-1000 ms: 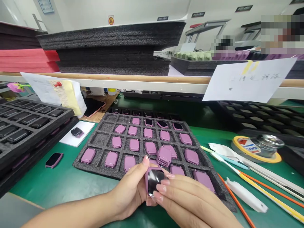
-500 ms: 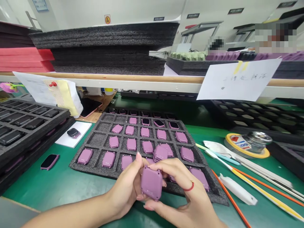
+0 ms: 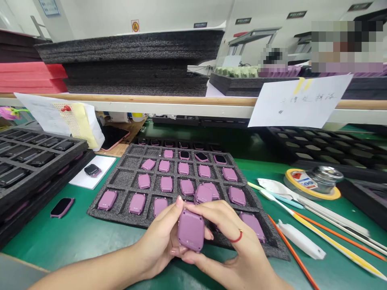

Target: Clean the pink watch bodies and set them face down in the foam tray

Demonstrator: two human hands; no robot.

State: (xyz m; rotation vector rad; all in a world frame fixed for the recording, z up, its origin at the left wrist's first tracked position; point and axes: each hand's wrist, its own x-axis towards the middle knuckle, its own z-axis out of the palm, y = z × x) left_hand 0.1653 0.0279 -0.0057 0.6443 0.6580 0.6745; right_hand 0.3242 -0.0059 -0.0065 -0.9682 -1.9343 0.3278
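Between my two hands I hold a purple smartwatch case (image 3: 190, 230), its plain purple face toward me, just above the near edge of the tray. My left hand (image 3: 160, 237) grips it from the left and behind, with some fingers hidden by the case. On the right, my right hand (image 3: 232, 241) pinches it at the top and bottom with finger and thumb; a red ring is on one finger. Under and beyond the hands lies a black foam tray (image 3: 121, 177) with several purple watch cases (image 3: 166, 184) in its pockets, some showing dark screens.
Black foam trays (image 3: 81, 141) with watches are stacked at left. A watch (image 3: 62, 207) lies on the green table, another on a white pad (image 3: 105, 163). Brushes (image 3: 326, 237), a white tube (image 3: 302, 239) and a tape roll with a glass jar (image 3: 326, 179) lie right. A shelf (image 3: 169, 103) spans behind.
The camera view has shifted slightly. The case in my hands is tilted a little differently, with the grip of both hands nearly the same.
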